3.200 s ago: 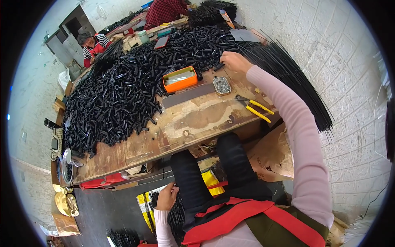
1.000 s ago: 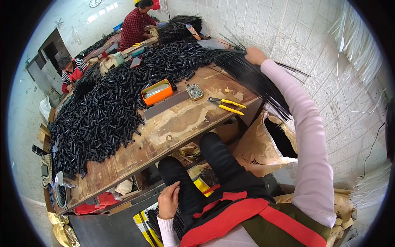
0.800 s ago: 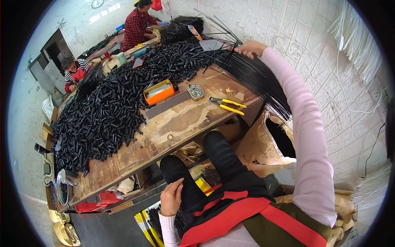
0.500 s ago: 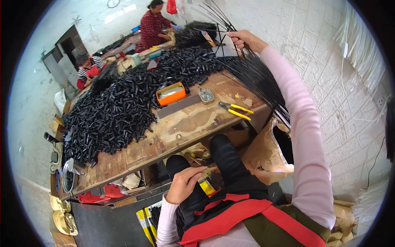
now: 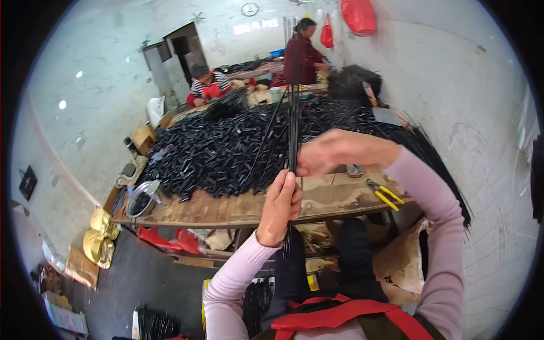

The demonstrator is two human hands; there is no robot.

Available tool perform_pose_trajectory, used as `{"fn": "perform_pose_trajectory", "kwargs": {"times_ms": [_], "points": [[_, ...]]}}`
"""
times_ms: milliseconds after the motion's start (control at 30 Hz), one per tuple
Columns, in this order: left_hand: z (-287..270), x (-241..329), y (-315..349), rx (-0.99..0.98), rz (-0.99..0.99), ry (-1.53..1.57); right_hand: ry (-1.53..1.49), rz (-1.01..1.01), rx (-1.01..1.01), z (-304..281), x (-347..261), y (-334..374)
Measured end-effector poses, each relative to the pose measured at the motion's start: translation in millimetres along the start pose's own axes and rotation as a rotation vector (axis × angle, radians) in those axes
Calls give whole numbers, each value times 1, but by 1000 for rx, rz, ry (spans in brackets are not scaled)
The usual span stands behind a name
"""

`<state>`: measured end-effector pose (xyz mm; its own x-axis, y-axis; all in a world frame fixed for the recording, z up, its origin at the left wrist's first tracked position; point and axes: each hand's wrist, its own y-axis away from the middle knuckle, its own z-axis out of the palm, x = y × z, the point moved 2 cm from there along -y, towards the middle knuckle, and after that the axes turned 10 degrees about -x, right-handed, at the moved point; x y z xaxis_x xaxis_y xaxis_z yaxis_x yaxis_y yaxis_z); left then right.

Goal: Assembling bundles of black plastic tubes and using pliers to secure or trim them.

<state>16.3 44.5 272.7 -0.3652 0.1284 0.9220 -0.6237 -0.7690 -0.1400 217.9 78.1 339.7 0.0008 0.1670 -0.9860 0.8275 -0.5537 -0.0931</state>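
My left hand (image 5: 279,207), above my lap, is closed round a bundle of long thin black rods (image 5: 293,127). They stand upright, their lower ends poking out below my fist. One rod (image 5: 266,136) leans out to the left of the bundle. Touching or just beside the rods, above my left hand, is my right hand (image 5: 323,153); motion smears its fingers, so their grip cannot be made out. Behind my hands, a big heap of short black tube-like pieces (image 5: 215,147) covers much of the wooden table (image 5: 226,208).
Yellow-handled pliers (image 5: 386,195) and a small tin (image 5: 354,170) lie on the right of the table. More long rods (image 5: 439,161) hang over its right edge. A clear plastic container (image 5: 148,197) stands at the left corner. Two people (image 5: 212,85) work at the far side.
My right hand has come from the rods at the far right to the middle. My left hand has risen from my lap and now grips an upright bundle. The view has swung right.
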Motion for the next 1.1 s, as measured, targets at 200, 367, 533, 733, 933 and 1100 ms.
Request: {"fn": "perform_pose_trajectory", "kwargs": {"times_ms": [200,367,533,733,933,1100], "points": [[-20,-11,26,25,59,-128,-183,-334,448,-65,-9,-25],[-7,-31,55,-89,-57,86,-386,-413,315,-42,-25,-94],[-3,-20,66,-229,-30,196,-156,-24,266,32,-5,-61],[4,-16,63,-219,21,268,394,86,325,64,18,13],[0,-21,50,-154,34,219,521,-96,549,78,25,7],[13,-27,44,-42,65,91,805,18,625,59,-3,-21]]}}
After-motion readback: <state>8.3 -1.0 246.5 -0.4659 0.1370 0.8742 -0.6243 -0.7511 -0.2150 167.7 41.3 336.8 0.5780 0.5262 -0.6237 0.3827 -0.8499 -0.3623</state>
